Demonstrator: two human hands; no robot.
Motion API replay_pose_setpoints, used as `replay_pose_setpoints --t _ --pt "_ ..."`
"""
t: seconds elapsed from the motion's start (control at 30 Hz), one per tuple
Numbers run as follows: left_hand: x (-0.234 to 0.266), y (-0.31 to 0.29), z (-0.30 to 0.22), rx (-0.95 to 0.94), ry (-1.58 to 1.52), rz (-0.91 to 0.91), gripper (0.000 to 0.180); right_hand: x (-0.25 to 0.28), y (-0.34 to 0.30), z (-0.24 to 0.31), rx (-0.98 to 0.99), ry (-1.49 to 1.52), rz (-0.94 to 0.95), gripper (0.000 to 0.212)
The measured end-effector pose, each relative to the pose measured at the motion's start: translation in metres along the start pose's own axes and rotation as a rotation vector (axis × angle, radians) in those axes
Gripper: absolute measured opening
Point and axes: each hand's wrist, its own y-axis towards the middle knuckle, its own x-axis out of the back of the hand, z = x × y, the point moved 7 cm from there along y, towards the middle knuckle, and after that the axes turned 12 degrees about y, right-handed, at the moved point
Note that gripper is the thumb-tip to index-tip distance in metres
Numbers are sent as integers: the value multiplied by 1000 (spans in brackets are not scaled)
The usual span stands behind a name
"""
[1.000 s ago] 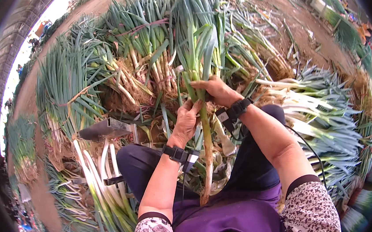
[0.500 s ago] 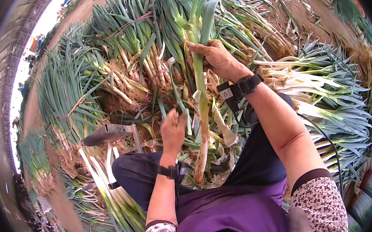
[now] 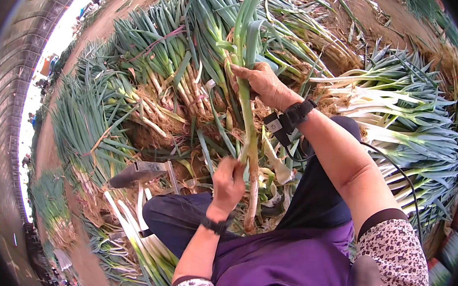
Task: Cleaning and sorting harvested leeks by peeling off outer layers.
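Observation:
A long, thick green onion (image 3: 246,112) hangs nearly upright before me, green leaves at the top and a pale, soiled root end below. My right hand (image 3: 264,84) is closed around its upper stalk, with the thumb across the front. Lower down, my left hand (image 3: 228,184) is closed beside the stalk. Its fingertips pinch what looks like a pale green outer leaf strip, mostly hidden by the fingers. Beneath and behind lie loose green onions and torn leaves. Peeled white-stemmed green onions (image 3: 136,233) rest beside my left knee.
Unpeeled bundles (image 3: 155,49) with rooty ends lie ahead and left. At the right is a pile of white-stemmed green onions (image 3: 400,114). A metal bracket with a dark end (image 3: 138,173) stands by my left knee. A black cable (image 3: 401,171) runs along my right arm.
My left hand has moved right and down, to the side of the stalk. The right hand has dropped slightly, still holding the green onion.

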Motion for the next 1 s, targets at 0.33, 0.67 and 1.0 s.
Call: replay_pose_setpoints --t 0.33,0.67,1.0 --pt "5 41 46 647 -379 178 44 -32 -27 3 -23 -58 96 34" --pt "-37 57 42 950 -1152 158 16 -41 -33 -5 -56 -169 129 33" --pt "-22 42 40 845 -1253 269 31 -53 -47 -5 -155 -187 408 34"
